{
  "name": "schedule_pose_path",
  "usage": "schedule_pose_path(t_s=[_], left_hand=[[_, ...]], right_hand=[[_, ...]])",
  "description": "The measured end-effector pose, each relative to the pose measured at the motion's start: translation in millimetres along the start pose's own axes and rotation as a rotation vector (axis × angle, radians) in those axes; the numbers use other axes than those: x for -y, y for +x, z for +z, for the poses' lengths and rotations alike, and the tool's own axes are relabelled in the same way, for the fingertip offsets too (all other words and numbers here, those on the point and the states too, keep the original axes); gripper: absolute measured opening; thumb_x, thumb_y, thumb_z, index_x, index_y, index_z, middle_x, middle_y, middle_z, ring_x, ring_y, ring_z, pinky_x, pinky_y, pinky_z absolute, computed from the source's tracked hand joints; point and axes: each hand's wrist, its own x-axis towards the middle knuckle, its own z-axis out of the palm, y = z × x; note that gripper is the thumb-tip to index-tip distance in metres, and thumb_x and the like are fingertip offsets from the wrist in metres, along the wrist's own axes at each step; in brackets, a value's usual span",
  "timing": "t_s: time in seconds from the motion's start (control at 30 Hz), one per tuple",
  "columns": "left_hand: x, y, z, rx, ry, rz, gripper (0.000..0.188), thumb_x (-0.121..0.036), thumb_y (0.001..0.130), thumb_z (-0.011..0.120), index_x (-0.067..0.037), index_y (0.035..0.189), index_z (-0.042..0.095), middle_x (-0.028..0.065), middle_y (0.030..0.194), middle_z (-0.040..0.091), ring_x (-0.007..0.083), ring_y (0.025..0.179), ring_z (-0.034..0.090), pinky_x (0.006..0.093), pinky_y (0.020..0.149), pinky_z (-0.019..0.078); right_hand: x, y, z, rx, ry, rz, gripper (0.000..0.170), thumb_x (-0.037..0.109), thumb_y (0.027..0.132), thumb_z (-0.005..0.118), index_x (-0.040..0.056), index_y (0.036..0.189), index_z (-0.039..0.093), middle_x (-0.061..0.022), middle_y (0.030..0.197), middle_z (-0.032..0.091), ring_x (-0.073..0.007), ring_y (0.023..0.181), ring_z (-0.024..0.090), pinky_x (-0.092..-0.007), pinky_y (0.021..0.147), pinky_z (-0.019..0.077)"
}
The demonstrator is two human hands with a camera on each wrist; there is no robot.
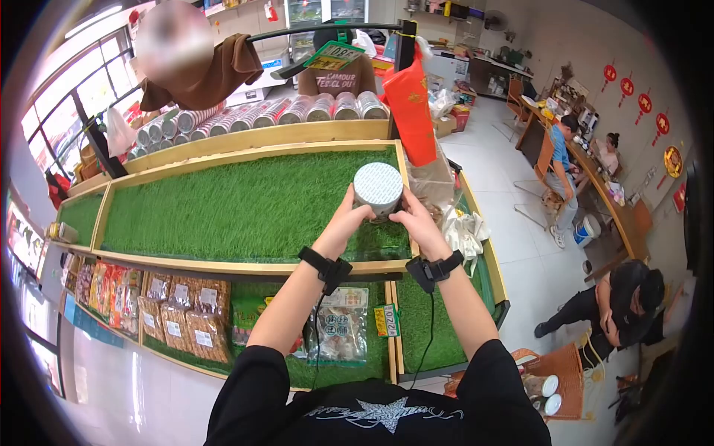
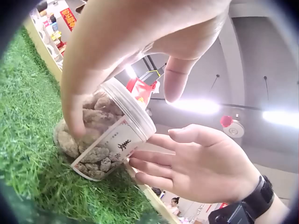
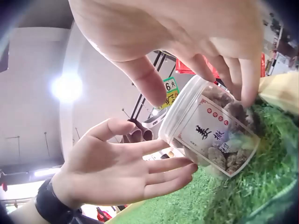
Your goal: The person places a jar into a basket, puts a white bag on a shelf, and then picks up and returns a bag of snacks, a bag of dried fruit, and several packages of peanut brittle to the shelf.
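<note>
Jar of knobbly, pale-dusted lumps, white lid on, stands on green turf near the right end of a wooden-edged tray; left hand and right hand flank it, fingers nearly straight against its sides; behind, rows of lidded tubs fill a bin

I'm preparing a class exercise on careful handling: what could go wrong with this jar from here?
The jar might slip, as the left hand and right hand touch it with fairly straight fingers. It might tip if let go, since the turf looks soft. A sideways move might knock it against the nearby rim.
</note>
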Motion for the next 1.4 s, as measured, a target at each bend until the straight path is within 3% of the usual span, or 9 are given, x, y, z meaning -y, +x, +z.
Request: schedule_pose_path(t_s=[0.1, 0.23, 0.33, 0.47, 0.7, 0.87, 0.93, 1.2, 1.4], left_hand=[[-5.0, -16.6, -0.5, 0.057, -0.045, 0.081, 0.071, -0.007, 0.067, 0.046, -0.012, 0.133, 0.020, 0.0071, 0.114, 0.043, 0.0158, 0.097, 0.043, 0.0276, 0.083, 0.0345], [1.3, -43.2, -0.8, 0.046, 0.016, 0.249, 0.075, 0.000, 0.063, 0.044, -0.009, 0.134, 0.020, 0.0092, 0.127, 0.035, 0.0199, 0.116, 0.033, 0.0283, 0.088, 0.0336], [-18.0, -80.8, 0.1, 0.087, 0.103, 0.381, 0.081, 0.005, 0.062, 0.044, -0.008, 0.135, 0.014, 0.0096, 0.136, 0.022, 0.0221, 0.127, 0.017, 0.0336, 0.097, 0.0273], [-44.6, -138.7, 0.1, 0.214, -0.064, 0.360, 0.083, 0.004, 0.063, 0.048, -0.008, 0.135, 0.009, 0.0121, 0.135, 0.015, 0.0242, 0.126, 0.017, 0.0440, 0.100, 0.0243], [-17.6, -202.7, 4.0, 0.391, -0.266, 0.183, 0.083, 0.004, 0.062, 0.049, -0.009, 0.134, 0.010, 0.0100, 0.135, 0.015, 0.0243, 0.127, 0.015, 0.0466, 0.100, 0.0204], [13.7, -235.7, 32.5, 0.559, -0.308, -0.047, 0.081, 0.003, 0.063, 0.049, -0.009, 0.133, 0.011, 0.0108, 0.134, 0.018, 0.0245, 0.126, 0.017, 0.0444, 0.100, 0.0207], [18.7, -249.3, 44.7, 0.569, -0.285, -0.147, 0.080, 0.001, 0.060, 0.044, -0.004, 0.133, 0.013, 0.0112, 0.133, 0.023, 0.0223, 0.124, 0.022, 0.0383, 0.099, 0.0238], [47.4, -275.9, 110.6, 0.935, -0.165, -0.227, 0.079, 0.001, 0.067, 0.049, -0.006, 0.134, 0.007, 0.0111, 0.124, 0.020, 0.0236, 0.123, 0.022, 0.0399, 0.100, 0.0248], [68.5, -317.9, 189.8, 1.061, -0.115, -0.286, 0.076, 0.002, 0.066, 0.047, -0.004, 0.134, 0.011, 0.0114, 0.128, 0.021, 0.0236, 0.121, 0.024, 0.0372, 0.099, 0.0244]], right_hand=[[0.9, -20.4, 7.9, -0.068, 0.007, -0.033, 0.071, 0.001, 0.065, 0.054, -0.0014, 0.130, 0.025, -0.0130, 0.127, 0.037, -0.0182, 0.120, 0.030, -0.0267, 0.096, 0.0252], [44.5, -69.6, 43.1, -0.178, 0.088, -0.060, 0.074, -0.005, 0.067, 0.050, 0.0012, 0.133, 0.016, -0.0113, 0.133, 0.028, -0.0198, 0.122, 0.028, -0.0292, 0.094, 0.0296], [78.4, -102.3, 70.2, -0.259, 0.041, -0.060, 0.076, -0.008, 0.068, 0.048, 0.0041, 0.134, 0.013, -0.0105, 0.135, 0.023, -0.0208, 0.124, 0.026, -0.0319, 0.092, 0.0328], [113.9, -146.4, 108.2, -0.378, 0.012, -0.098, 0.077, -0.006, 0.067, 0.049, 0.0049, 0.134, 0.013, -0.0113, 0.135, 0.023, -0.0229, 0.124, 0.024, -0.0367, 0.094, 0.0300], [123.0, -231.3, 160.1, -0.520, -0.080, -0.085, 0.078, -0.004, 0.068, 0.050, 0.0003, 0.133, 0.008, -0.0149, 0.135, 0.018, -0.0251, 0.125, 0.021, -0.0384, 0.097, 0.0265], [113.7, -291.2, 184.3, -0.793, -0.149, 0.066, 0.078, -0.003, 0.069, 0.054, -0.0017, 0.132, 0.008, -0.0163, 0.134, 0.020, -0.0231, 0.124, 0.022, -0.0370, 0.097, 0.0265], [107.8, -314.5, 189.1, -0.884, -0.207, 0.108, 0.079, -0.002, 0.070, 0.056, -0.0007, 0.133, 0.008, -0.0159, 0.134, 0.020, -0.0232, 0.123, 0.024, -0.0374, 0.097, 0.0270], [106.1, -397.1, 191.2, -1.228, -0.168, 0.108, 0.074, -0.002, 0.071, 0.055, 0.0009, 0.131, 0.012, -0.0170, 0.132, 0.023, -0.0248, 0.124, 0.024, -0.0392, 0.097, 0.0280], [103.8, -477.8, 162.9, -1.403, -0.081, 0.127, 0.071, -0.003, 0.071, 0.053, 0.0013, 0.130, 0.015, -0.0162, 0.129, 0.027, -0.0259, 0.122, 0.028, -0.0391, 0.097, 0.0282]])
